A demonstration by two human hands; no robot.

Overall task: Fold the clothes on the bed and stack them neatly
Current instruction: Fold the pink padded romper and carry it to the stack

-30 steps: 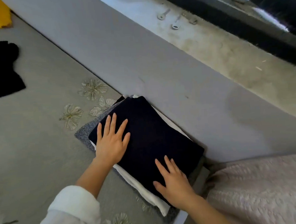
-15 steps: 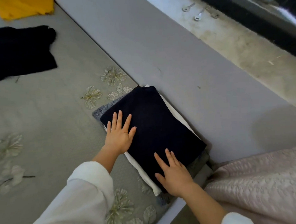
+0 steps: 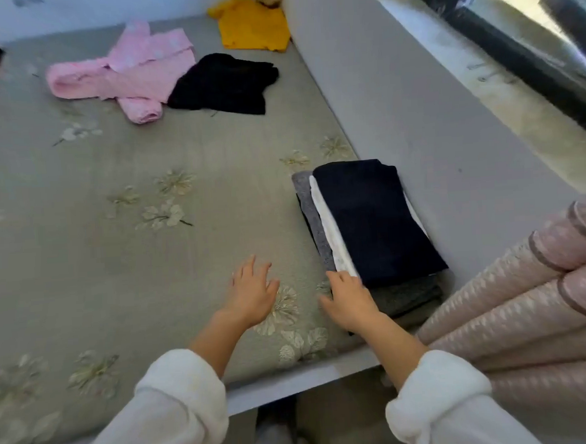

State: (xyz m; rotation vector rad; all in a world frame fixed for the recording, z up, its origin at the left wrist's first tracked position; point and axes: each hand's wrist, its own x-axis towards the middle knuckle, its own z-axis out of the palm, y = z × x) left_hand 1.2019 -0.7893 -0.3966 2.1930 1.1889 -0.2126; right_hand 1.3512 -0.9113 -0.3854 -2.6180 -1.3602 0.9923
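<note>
the stack of folded clothes (image 3: 372, 251) lies on the right side of the bed (image 3: 116, 267), against the grey side board (image 3: 398, 112) that runs along that edge. a navy folded garment (image 3: 373, 217) is on top, a white garment (image 3: 330, 233) shows as a strip beneath its left edge, a light grey garment (image 3: 310, 214) sticks out further left under that, and a dark grey layer (image 3: 406, 295) shows at the near end of the pile. the right hand (image 3: 349, 300) is at the near-left corner of the stack, its fingertips meeting the edge of the white layer; whether they pinch the cloth or only press against it cannot be told. the left hand (image 3: 251, 293) is just left of it, apart from the stack, fingers spread and relaxed over the flowered grey-green sheet, holding nothing. both arms wear white sleeves (image 3: 173, 411) pushed up the forearm. at the far end of the bed lie three unfolded pieces: a pink garment (image 3: 128, 70), a black garment (image 3: 223, 83) touching its right side, and a yellow garment (image 3: 252, 28) beyond that near the side board. a pink quilted blanket (image 3: 530, 310) is bunched at the right, close to the stack's near end. past the side board are a stone window sill (image 3: 482, 83) and a dark window frame (image 3: 521, 53).
</note>
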